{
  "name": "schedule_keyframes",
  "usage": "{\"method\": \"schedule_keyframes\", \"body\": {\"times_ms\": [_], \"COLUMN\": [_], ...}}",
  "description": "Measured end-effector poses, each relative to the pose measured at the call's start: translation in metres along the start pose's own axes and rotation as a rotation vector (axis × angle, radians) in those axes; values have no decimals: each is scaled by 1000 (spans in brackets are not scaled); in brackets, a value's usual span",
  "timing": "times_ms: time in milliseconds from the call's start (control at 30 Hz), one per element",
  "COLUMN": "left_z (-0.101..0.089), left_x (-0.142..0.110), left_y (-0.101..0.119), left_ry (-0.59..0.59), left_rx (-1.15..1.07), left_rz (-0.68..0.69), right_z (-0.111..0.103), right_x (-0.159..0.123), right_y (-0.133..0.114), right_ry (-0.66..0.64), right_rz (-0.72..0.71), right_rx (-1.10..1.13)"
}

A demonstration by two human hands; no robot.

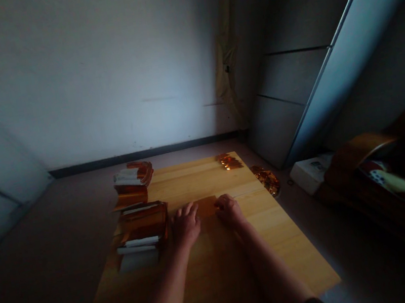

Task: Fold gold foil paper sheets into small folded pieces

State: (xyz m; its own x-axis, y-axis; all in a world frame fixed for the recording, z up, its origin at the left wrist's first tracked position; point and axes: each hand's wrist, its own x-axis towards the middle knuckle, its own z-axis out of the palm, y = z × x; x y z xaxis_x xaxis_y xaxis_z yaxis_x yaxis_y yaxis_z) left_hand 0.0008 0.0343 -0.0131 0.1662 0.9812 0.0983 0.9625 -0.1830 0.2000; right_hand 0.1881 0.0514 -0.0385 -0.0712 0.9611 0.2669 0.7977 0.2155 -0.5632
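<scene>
A small orange foil sheet lies flat near the middle of the low wooden table. My left hand rests on the sheet's left edge, fingers bent and pressed down on it. My right hand presses on its right edge, fingers curled. Both forearms reach in from the bottom of the view.
Stacks of orange and white foil papers sit along the table's left edge, with another stack further back. Folded foil pieces lie at the far right corner, more on the floor beside it. A white box and a basket stand at right.
</scene>
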Motion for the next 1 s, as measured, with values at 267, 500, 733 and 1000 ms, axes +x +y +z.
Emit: {"method": "schedule_keyframes", "body": {"times_ms": [267,500,733,1000], "left_z": [0,-3,4,1], "left_x": [-2,-5,-3,-5], "left_y": [-1,3,0,2], "left_ry": [5,31,80,102], "left_rx": [16,15,17,12], "left_rz": [16,33,23,45], "right_z": [3,0,-7,-15], "right_x": [1,-9,-11,-5], "right_y": [5,-4,-11,-16], "right_ry": [6,47,5,4], "right_rz": [-65,-79,-62,-145], "right_rx": [10,-61,-122,-275]}}
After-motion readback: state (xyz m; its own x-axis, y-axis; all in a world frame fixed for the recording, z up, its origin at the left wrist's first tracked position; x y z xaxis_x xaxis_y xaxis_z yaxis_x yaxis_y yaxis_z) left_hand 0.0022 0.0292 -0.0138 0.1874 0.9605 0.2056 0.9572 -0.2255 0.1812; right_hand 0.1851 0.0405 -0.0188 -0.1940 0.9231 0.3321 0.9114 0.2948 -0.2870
